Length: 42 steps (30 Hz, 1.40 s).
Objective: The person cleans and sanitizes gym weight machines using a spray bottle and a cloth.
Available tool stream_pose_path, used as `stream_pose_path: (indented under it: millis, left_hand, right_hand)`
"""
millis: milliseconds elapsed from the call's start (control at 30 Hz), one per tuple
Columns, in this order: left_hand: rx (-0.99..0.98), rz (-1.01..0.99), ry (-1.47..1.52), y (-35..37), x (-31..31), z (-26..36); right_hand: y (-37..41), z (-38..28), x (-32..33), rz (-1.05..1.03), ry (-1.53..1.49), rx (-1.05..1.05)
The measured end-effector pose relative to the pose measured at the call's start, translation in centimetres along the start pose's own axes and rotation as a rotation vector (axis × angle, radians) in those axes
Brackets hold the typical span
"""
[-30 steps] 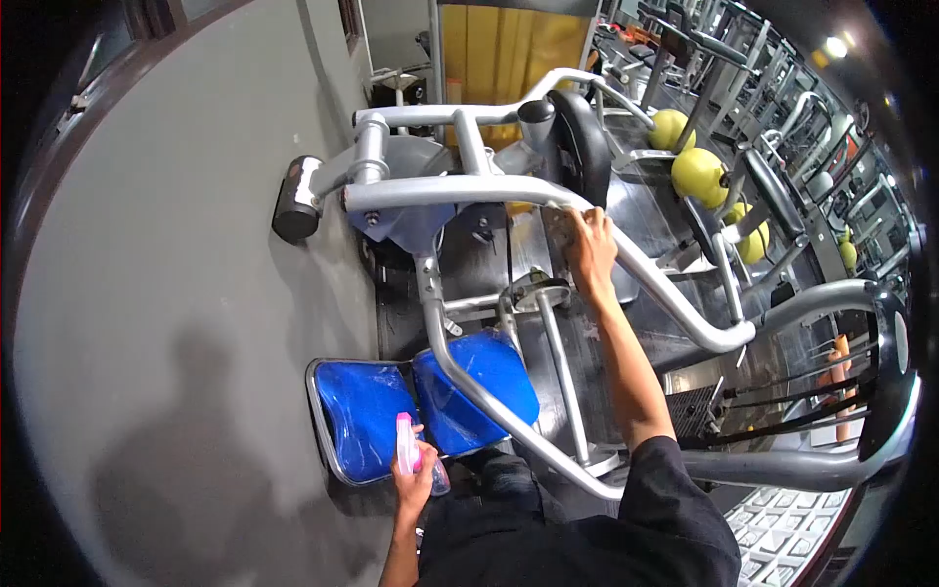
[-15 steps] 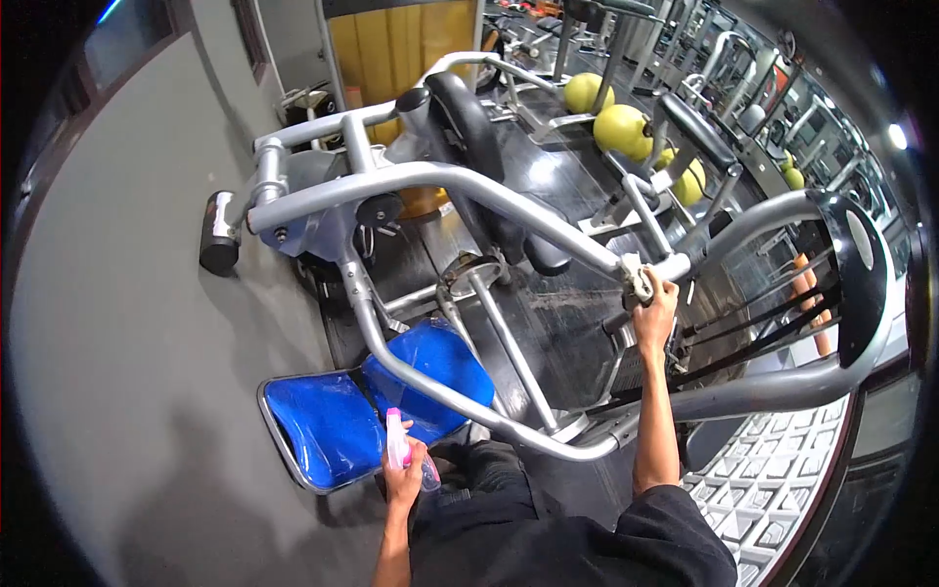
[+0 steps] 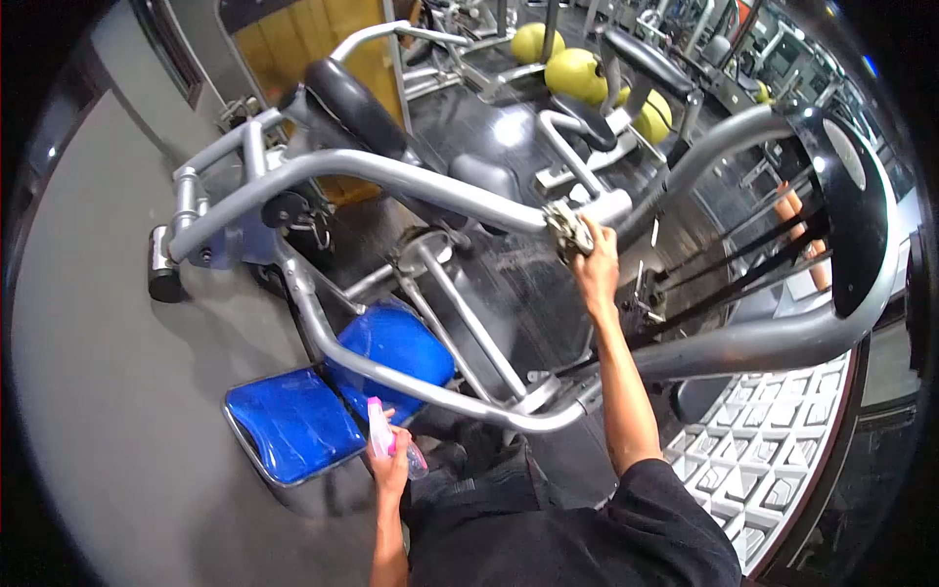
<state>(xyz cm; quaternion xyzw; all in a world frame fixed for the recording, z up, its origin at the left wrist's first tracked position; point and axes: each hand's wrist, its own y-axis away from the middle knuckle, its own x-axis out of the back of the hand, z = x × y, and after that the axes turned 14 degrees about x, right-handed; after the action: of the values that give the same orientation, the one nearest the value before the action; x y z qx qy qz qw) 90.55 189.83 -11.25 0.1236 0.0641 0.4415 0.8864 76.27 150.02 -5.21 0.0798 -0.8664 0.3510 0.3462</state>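
Observation:
My right hand (image 3: 599, 266) is closed on a crumpled light-coloured cloth (image 3: 567, 233), which is pressed against the upper grey tube (image 3: 421, 181) of a gym machine, close to its right end. Low in the view, my left hand (image 3: 390, 464) grips a spray bottle (image 3: 380, 428) with a pink and white head and a clear body. That bottle is in front of a blue padded chair (image 3: 293, 426). The machine's lower curved tube (image 3: 430, 389) passes between my two arms.
A black machine pad (image 3: 354, 106) stands beyond the tube. Yellow balls (image 3: 575, 76) lie on the dark floor behind. The machine's thick frame with a black cover (image 3: 843, 215) is at right, above a white lattice panel (image 3: 753, 450). A grey wall (image 3: 108, 323) is at left.
The view has shifted, so the machine appears further left. My right hand with the cloth has moved slightly left along the upper tube. My left hand still holds the spray bottle.

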Motion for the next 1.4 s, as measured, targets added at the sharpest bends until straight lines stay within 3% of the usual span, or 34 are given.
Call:
stream_pose_path:
  millis: [167, 233, 300, 367, 433, 500, 567, 600, 700, 733, 767, 867, 933, 1033, 1067, 1100, 1167, 1200, 1233, 1333, 1400]
  left_hand:
    - [0.010, -0.081, -0.188, 2.4, -4.4, -3.0]
    - [0.094, -0.127, -0.142, 3.6, -6.3, -4.0]
    - [0.144, -0.173, -0.180, 4.8, -7.8, -4.7]
    - [0.150, -0.240, -0.237, 5.7, -9.0, -5.2]
    - [0.159, -0.253, -0.276, 6.3, -9.7, -5.9]
    - [0.151, -0.269, -0.306, 6.7, -10.4, -6.2]
    - [0.145, -0.281, -0.318, 7.1, -11.0, -6.0]
    - [0.153, -0.290, -0.338, 7.1, -11.3, -5.8]
    - [0.154, -0.310, -0.355, 7.0, -12.0, -5.6]
    - [0.155, -0.310, -0.349, 7.1, -12.1, -5.7]
    - [0.158, -0.311, -0.352, 7.3, -12.2, -5.5]
    - [0.182, -0.310, -0.340, 7.7, -12.4, -5.2]
    - [0.191, -0.327, -0.317, 7.9, -12.1, -5.4]
    - [0.233, -0.318, -0.330, 7.7, -11.3, -5.6]
    - [0.238, -0.323, -0.329, 7.5, -10.8, -6.0]
    - [0.228, -0.320, -0.333, 7.1, -10.4, -6.6]
    - [0.222, -0.325, -0.329, 6.4, -10.1, -6.7]
    - [0.201, -0.331, -0.348, 5.9, -9.9, -6.7]
    - [0.180, -0.333, -0.369, 5.5, -9.7, -6.6]
    - [0.176, -0.348, -0.452, 4.2, -8.6, -6.5]
    - [0.164, -0.402, -0.553, 3.4, -7.5, -7.0]
  right_hand:
    - [5.0, 5.7, -0.8, -0.006, -0.477, 0.118]
    - [11.6, 9.4, -1.8, -0.207, -0.596, 0.001]
    - [18.8, 13.3, -1.3, -0.537, -0.264, -0.033]
    - [23.0, 13.2, 2.4, -0.690, 0.071, -0.172]
    - [27.2, 14.7, 3.4, -0.540, 0.179, -0.290]
    - [29.8, 15.7, 3.1, -0.513, 0.229, -0.256]
    - [30.6, 14.7, 2.8, -0.618, 0.137, -0.198]
    - [30.7, 14.7, 2.4, -0.712, 0.150, -0.059]
    - [31.0, 17.4, 1.4, -0.765, 0.010, 0.058]
    - [29.6, 17.4, 2.2, -0.783, 0.098, 0.076]
    - [28.5, 18.0, 2.5, -0.739, 0.247, 0.171]
    - [27.8, 19.8, 1.5, -0.720, 0.327, 0.150]
    - [29.0, 19.7, 0.3, -0.575, 0.396, 0.206]
    - [29.6, 19.2, -1.4, -0.682, 0.495, 0.213]
    - [29.4, 18.6, -1.8, -0.821, 0.473, 0.099]
    - [29.2, 18.0, -2.1, -0.824, 0.483, 0.095]
    - [29.2, 17.7, -2.5, -1.093, 0.005, -0.167]
    - [29.4, 17.9, -2.9, -1.126, -0.118, -0.165]
    - [29.4, 17.7, -2.5, -1.129, -0.113, -0.164]
    - [28.3, 16.7, -0.9, -0.749, 0.195, -0.147]
    - [27.9, 17.0, -0.2, -0.642, 0.280, -0.213]
